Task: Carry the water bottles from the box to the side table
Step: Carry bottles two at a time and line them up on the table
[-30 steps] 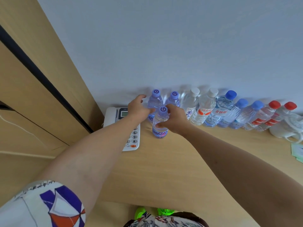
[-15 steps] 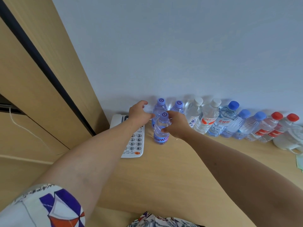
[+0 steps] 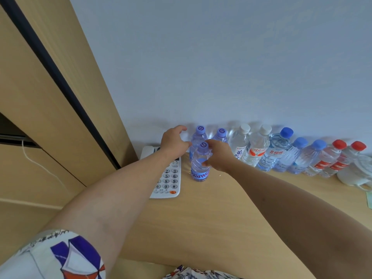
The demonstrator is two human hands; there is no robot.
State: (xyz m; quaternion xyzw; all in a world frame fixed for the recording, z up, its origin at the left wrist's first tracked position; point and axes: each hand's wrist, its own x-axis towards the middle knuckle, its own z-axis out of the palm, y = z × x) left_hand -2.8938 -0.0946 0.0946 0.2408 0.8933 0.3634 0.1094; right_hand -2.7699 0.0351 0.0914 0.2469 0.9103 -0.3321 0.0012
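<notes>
Purple-capped bottle [image 3: 199, 164] stands upright near the bench's [image 3: 211, 208] back-left corner; my right hand [image 3: 218, 156] grips its side, my left hand [image 3: 174, 142] hovers loose, holding nothing.

Single head cam, wide-angle, looking forward and down from above the person's chest. Faces the wall [image 3: 221, 57] across the side table [image 3: 211, 218]; both forearms run up the frame. Bottle row [image 3: 261, 152] sits mid-frame at arm's reach. No second view, so nothing shared.
</notes>
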